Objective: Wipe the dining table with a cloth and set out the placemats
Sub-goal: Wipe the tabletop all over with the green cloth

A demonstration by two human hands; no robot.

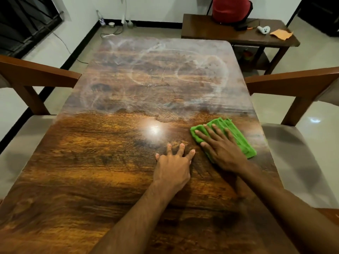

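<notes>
No legible text, label, brand or number anywhere.

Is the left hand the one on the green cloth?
No, the right hand presses flat on the green cloth, while the left hand rests on the bare dining table.

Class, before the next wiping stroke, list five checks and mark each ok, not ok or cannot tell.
1. Right hand pressing flat on the folded green cloth: ok.
2. Cloth lying on the brown wooden dining table: ok.
3. Left hand resting on the table, beside the cloth: ok.
4. Far half free of whitish smears: not ok.
5. Placemats at hand: cannot tell, none in view.
</notes>
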